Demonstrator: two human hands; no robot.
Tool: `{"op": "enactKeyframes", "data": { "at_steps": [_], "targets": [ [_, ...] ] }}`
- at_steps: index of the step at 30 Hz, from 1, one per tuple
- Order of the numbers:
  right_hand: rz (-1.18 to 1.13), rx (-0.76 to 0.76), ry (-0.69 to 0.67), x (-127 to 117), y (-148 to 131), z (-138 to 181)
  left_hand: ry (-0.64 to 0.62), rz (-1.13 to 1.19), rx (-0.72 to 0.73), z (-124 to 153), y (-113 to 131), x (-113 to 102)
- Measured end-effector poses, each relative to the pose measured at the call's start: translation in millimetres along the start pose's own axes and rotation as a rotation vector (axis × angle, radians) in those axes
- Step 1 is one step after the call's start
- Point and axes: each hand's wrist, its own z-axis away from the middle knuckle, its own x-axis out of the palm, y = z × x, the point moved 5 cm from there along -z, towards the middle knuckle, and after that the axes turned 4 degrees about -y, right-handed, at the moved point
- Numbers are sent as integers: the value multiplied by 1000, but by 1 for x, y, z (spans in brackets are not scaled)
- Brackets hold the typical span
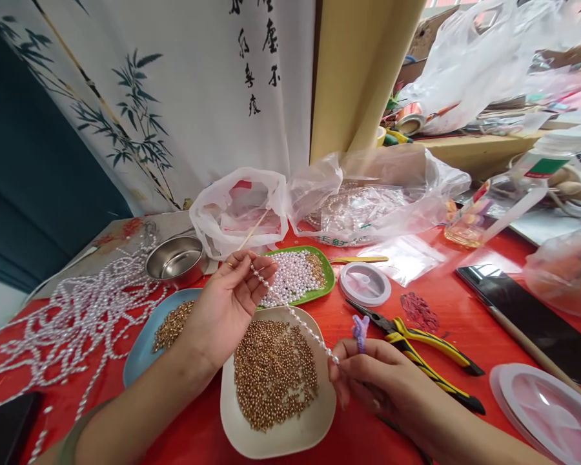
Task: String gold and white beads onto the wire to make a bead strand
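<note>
A strand of white and gold beads (304, 324) runs slantwise between my two hands, above the dishes. My left hand (230, 300) pinches its upper end, with part of the strand lying across the fingers. Just above those fingertips a thin pale stick (253, 230) shows; whether I grip it cannot be told. My right hand (375, 374) is closed on the lower end, a purple knitted band (361, 332) around one finger. Below the strand sits a cream dish (326, 413) of small gold beads (274, 374). Behind it, a green tray (330, 274) holds mostly white beads.
A blue plate (138, 349) with gold beads and a pile of pearl strands (87, 307) lie left, near a metal bowl (174, 261). Yellow-black pliers (416, 349), a round plastic case (365, 284) and a phone (532, 323) lie right. Plastic bags (377, 200) stand behind.
</note>
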Motion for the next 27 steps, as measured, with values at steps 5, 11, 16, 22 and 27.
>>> {"op": "enactKeyframes", "data": {
  "at_steps": [5, 11, 16, 22, 27],
  "targets": [
    [-23, -10, 11, -1, -1, 3, -36, -16, -8, 1, -2, 2],
    [104, -183, 117, -15, -9, 8, -35, -20, -29, -2, -2, 1],
    [133, -216, 114, -18, -8, 4, -41, -49, -45, -1, -3, 1],
    [61, -221, 55, -16, -5, 0, -77, -79, -96, 0, -9, 2],
    [78, -173, 136, -23, -1, 3, -98, -77, -101, -1, -9, 2]
  ]
}}
